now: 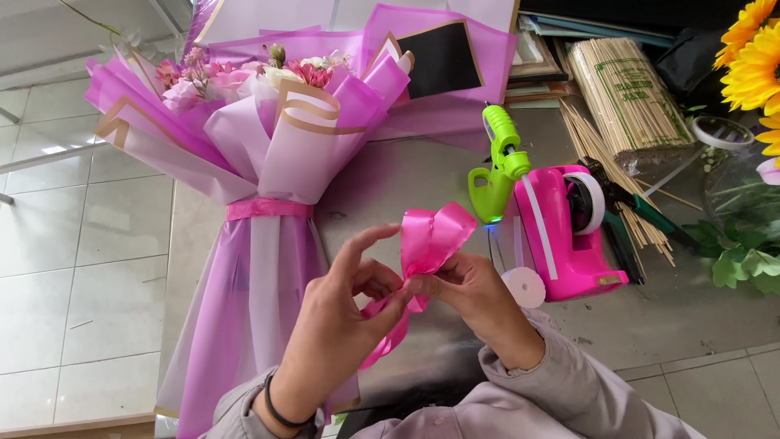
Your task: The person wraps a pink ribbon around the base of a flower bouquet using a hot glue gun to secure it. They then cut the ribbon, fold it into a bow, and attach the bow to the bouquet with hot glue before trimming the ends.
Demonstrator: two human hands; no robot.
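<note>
While pinched at its centre between both hands, left hand (345,305) and right hand (463,284), pink ribbon bow (431,240) looped but loose-tailed, above bench (406,175) near edge. Wrapped bouquet (260,162) already banded, lying toward left edge; bow not yet attached.

Grey worktable (699,317), pale tiled floor (89,244)
</note>
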